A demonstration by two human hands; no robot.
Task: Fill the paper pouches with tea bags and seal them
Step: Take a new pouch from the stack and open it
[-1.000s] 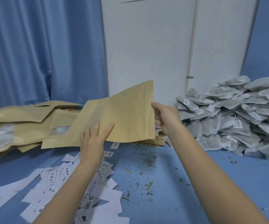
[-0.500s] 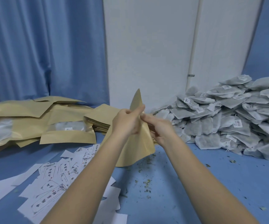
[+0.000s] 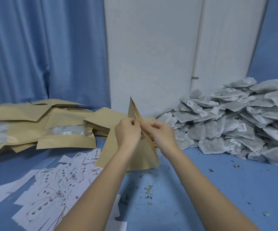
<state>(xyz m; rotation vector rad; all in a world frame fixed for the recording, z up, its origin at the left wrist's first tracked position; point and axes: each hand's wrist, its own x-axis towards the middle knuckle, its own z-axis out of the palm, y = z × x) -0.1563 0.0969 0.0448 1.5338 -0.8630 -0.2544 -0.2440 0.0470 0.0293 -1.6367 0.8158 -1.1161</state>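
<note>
Above the middle of the blue tabletop [image 3: 193, 189], one paper pouch [image 3: 135, 155] stands on end, mouth upward, with its bottom edge near or on the surface. The left hand [image 3: 128, 130] pinches one lip of the mouth and the right hand [image 3: 161, 132] pinches the other, fingers curled on the paper, most likely to pull the two walls apart so the pouch can take its filling; the slim gap at the top corner suggests it has barely begun to part. Holding it upright probably keeps the opening facing the person. A heap of tea bags [image 3: 235, 127] lies to the right, within easy reach of the right hand. A stack of flat empty pouches [image 3: 100, 125] sits just behind the hands, and pouches that look filled [image 3: 64, 134] lie to the left, clear of the work. Printed paper labels [image 3: 56, 184] are scattered on the near left, and loose tea crumbs [image 3: 147, 189] dot the surface.
</note>
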